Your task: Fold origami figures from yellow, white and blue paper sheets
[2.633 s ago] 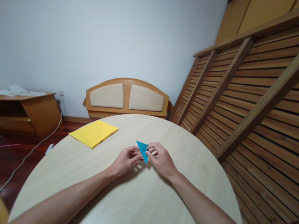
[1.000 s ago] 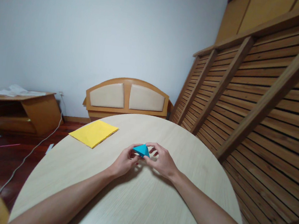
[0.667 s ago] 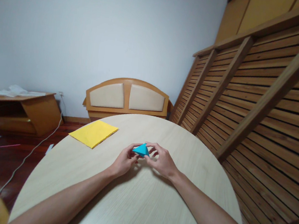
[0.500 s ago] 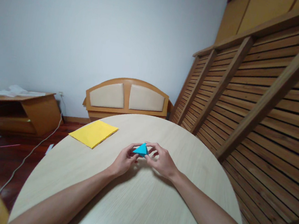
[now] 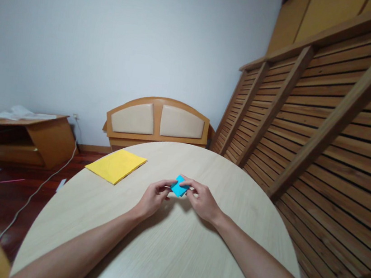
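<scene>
A small folded blue paper (image 5: 178, 187) is pinched between both my hands, just above the round pale wooden table (image 5: 170, 255). My left hand (image 5: 153, 198) holds its left edge with thumb and fingertips. My right hand (image 5: 201, 198) grips its right side, fingers curled over the top. The paper now shows as a small flat, tilted square. A stack of yellow paper (image 5: 116, 165) lies on the table to the far left of my hands.
Slatted wooden panels (image 5: 327, 125) lean along the right side, close to the table's edge. A padded wooden headboard (image 5: 158, 121) stands behind the table against the wall. A low wooden cabinet (image 5: 25, 136) sits at the left, with a cable on the dark floor.
The blue paper went from a flat triangle to a raised pyramid-like shape and is now flattened into a small square between my fingers. My hands stayed in place.
</scene>
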Demonstrator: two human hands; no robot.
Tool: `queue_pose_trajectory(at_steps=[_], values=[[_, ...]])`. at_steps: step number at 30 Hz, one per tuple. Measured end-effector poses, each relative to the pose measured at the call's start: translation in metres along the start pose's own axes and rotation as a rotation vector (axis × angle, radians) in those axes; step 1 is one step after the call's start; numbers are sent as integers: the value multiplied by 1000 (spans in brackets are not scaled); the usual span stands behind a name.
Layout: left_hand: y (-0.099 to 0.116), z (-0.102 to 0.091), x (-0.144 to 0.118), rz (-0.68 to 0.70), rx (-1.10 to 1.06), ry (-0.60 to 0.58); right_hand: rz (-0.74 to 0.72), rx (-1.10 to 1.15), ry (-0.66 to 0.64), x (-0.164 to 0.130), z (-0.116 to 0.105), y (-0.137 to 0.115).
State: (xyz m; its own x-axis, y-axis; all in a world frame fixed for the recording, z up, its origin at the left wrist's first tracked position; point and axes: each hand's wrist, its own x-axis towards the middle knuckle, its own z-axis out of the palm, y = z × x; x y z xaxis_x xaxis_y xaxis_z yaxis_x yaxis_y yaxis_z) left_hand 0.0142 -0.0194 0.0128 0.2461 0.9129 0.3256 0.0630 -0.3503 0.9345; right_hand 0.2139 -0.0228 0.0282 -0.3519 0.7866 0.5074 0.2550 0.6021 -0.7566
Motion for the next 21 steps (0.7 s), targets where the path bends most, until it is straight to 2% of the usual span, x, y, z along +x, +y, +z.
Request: queue_pose_trajectory(at_steps=[8, 21], values=[[-4, -1, 0, -13, 27, 39, 56, 57, -18, 0, -1, -2], [2, 3, -2, -26, 17, -13, 54, 70, 0, 1, 2, 6]])
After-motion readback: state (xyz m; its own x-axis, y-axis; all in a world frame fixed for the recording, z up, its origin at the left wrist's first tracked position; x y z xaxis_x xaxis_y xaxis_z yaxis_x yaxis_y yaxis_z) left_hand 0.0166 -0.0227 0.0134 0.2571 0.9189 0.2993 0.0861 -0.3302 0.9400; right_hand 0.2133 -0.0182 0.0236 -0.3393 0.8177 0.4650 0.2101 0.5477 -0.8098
